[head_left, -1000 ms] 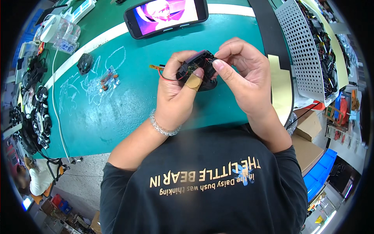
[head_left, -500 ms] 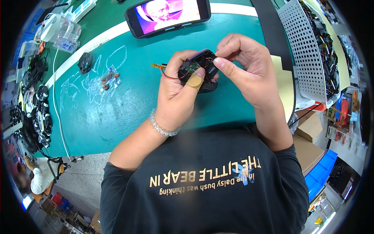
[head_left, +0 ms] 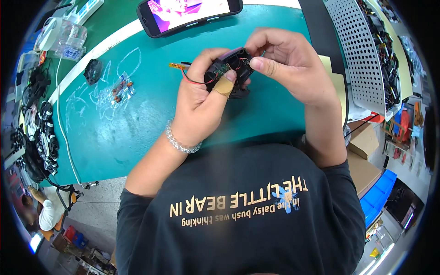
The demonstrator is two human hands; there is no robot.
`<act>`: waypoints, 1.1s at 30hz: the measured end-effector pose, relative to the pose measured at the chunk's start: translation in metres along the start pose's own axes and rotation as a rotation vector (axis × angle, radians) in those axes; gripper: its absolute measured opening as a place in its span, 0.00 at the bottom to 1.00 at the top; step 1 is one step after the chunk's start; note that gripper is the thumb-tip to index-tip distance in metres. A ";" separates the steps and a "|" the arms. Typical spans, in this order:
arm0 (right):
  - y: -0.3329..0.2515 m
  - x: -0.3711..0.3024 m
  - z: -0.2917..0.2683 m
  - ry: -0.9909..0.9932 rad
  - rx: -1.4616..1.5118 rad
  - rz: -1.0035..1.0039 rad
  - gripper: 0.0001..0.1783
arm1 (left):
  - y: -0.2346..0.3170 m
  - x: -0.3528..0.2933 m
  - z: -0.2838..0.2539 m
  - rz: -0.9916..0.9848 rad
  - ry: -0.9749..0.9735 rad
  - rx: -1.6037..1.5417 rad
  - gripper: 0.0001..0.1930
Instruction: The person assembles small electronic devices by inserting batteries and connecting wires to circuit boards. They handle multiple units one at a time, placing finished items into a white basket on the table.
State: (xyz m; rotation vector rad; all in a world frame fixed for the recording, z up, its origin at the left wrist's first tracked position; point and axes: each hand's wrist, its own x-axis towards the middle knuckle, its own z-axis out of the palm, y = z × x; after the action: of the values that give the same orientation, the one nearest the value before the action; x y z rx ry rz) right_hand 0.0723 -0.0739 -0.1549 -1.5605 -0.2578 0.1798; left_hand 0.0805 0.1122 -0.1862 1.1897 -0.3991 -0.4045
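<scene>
My left hand (head_left: pixel 201 103) grips an open black plastic housing (head_left: pixel 239 58) above the green table, its taped thumb pressed over the inside. Within the housing shows a small green circuit board (head_left: pixel 222 70) with thin wires. Red and black wires (head_left: pixel 191 82) loop out at its left, beside a yellow-wrapped end (head_left: pixel 176 66). My right hand (head_left: pixel 295 68) is at the housing's right edge, thumb and fingers bent together in a pinch. What lies between those fingertips is too small to make out.
A phone (head_left: pixel 153 32) playing a video stands at the back of the table (head_left: pixel 151 137). To the left lie a black part (head_left: pixel 93 71), a clear bag of small parts (head_left: pixel 123 90), a white cable (head_left: pixel 65 133) and bundled black cables (head_left: pixel 46 133). A perforated white bin (head_left: pixel 360 55) is at right.
The whole view has shifted a little, moving the table items up and left. The housing stays in my left hand; my right fingertips remain at its right edge.
</scene>
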 end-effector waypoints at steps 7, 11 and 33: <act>-0.015 0.000 -0.005 -0.059 -0.187 -0.017 0.05 | -0.002 0.001 -0.003 0.004 -0.076 0.029 0.13; -0.015 0.000 -0.005 -0.082 -0.205 -0.027 0.04 | -0.002 0.001 -0.004 0.006 -0.102 0.047 0.13; 0.012 -0.001 0.032 0.382 -0.672 -0.387 0.06 | -0.008 -0.003 0.005 0.047 0.165 -0.114 0.11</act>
State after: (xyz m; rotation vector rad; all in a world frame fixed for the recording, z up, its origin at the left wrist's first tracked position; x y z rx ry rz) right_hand 0.0632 -0.0437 -0.1670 -2.1247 -0.3305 -0.5581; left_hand 0.0750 0.1068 -0.1925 1.0921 -0.2570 -0.2825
